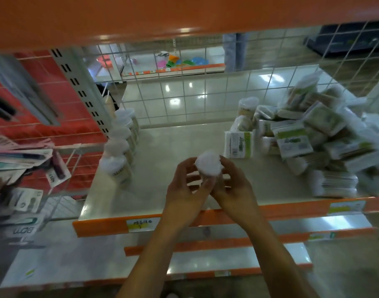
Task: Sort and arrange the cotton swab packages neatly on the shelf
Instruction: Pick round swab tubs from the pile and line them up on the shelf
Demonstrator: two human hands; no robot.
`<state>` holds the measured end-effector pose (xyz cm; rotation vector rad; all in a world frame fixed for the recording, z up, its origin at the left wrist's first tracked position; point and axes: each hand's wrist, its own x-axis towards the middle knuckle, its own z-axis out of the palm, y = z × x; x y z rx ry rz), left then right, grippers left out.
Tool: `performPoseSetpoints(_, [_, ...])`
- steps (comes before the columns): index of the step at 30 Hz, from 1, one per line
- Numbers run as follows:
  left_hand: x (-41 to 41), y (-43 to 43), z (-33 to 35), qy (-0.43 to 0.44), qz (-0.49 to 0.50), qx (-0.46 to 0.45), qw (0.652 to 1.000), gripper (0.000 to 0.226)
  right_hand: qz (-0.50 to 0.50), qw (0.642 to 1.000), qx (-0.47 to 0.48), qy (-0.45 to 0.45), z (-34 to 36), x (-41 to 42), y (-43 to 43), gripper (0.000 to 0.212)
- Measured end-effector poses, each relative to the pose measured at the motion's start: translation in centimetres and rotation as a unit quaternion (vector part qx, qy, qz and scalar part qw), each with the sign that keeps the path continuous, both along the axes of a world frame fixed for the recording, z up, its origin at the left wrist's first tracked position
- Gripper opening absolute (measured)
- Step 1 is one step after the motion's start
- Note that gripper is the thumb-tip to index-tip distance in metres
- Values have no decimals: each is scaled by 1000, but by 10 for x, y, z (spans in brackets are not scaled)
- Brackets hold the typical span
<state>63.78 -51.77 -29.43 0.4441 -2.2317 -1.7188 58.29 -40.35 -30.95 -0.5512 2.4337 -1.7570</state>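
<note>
Hanging cards (23, 155): blurred carded goods on a wire rack left of the shelf, no part of this job.
Row of tubs (119, 151): round white-lidded tubs stand upright in a line, front to back, along the left edge of the shelf (173, 143). This looks like the sorted side.
Left hand (184, 190): its grip is closed, with the fingers curled round the left side of the tub (208, 166).
Tub: a small round container with a white, slightly frosted lid facing the camera. It is held between both hands above the bare middle of the shelf, near the front edge. The body is mostly hidden by fingers, so the label cannot be read.
Right hand (231, 188): its grip is closed too, with the thumb and fingers wrapped round the right side of the same tub.
Step in hand: probably sorting by type, with one tub picked out and not yet placed.
Next move: likely carrying it left and setting it down upright, lid up, just beside the row without knocking its neighbours. One hand would do for that.
Standing packet (239, 145): a flat white-and-green pack, upright on its edge, right of the hands.
Heap of packets (313, 143): flat packs and a few tubs are piled in disorder on the right end of the shelf, so most of the sorting is left to do.
</note>
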Motion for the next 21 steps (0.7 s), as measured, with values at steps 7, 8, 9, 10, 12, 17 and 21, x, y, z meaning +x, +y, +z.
performPoseSetpoints(7, [13, -34, -1, -5, -4, -39, 999, 41, 91, 996, 13, 20, 8, 12, -29, 50])
performPoseSetpoints(8, [16, -38, -2, -9, -12, -39, 999, 45, 97, 995, 16, 11, 8, 14, -33, 51])
performPoseSetpoints(9, [20, -42, -2, -12, -19, -39, 999, 49, 103, 994, 22, 3, 4, 15, -37, 54])
performPoseSetpoints(10, [23, -47, -3, -17, -21, -50, 998, 55, 109, 994, 26, -2, 1, 16, -41, 56])
performPoseSetpoints(12, [29, -58, -5, -43, -15, -103, 994, 72, 123, 992, 33, -7, -3, 18, -49, 63])
performPoseSetpoints(17, [44, -88, -8, -70, 26, -165, 983, 86, 151, 988, 38, -22, -1, 33, -70, 67])
performPoseSetpoints(21, [59, -105, -7, -41, 52, -122, 990, 45, 171, 984, 46, -13, 1, 41, -84, 63])
